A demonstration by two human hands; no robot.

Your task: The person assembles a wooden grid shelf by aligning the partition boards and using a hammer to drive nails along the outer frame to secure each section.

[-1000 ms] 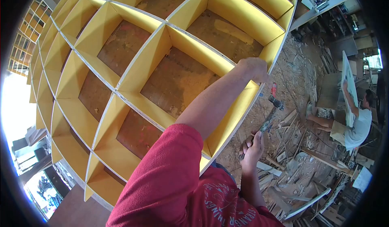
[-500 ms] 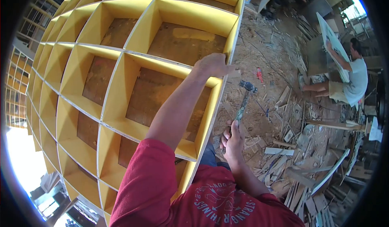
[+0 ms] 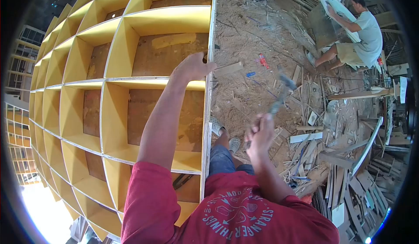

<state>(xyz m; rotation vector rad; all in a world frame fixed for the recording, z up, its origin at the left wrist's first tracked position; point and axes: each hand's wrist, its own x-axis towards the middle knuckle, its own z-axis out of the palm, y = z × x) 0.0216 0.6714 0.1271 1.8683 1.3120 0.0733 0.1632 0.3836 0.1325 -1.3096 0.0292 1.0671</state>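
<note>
A large yellow wooden grid unit [image 3: 104, 113] with deep square compartments fills the left half of the view. My left hand [image 3: 191, 68] grips its right edge near a cross divider, the thumb reaching over the edge and the other fingers partly hidden. To the right of the unit, my right hand [image 3: 261, 133] is closed around the handle of a hammer [image 3: 278, 102]. The hammer's head is smeared by motion and is clear of the wood. A dark tool [image 3: 181, 180] lies in a lower compartment, partly covered by my left arm.
A light wood strip [image 3: 229, 68], a red object [image 3: 263, 61] and a blue piece [image 3: 250, 74] lie on the dusty floor. Scrap wood [image 3: 305, 156] is piled at right. Another person [image 3: 366, 34] sits at the upper right, handling a pale panel [image 3: 334, 2].
My right hand and the hammer have swung out to the right, away from the unit. My left hand keeps hold of the edge. The whole view has shifted and turned.
</note>
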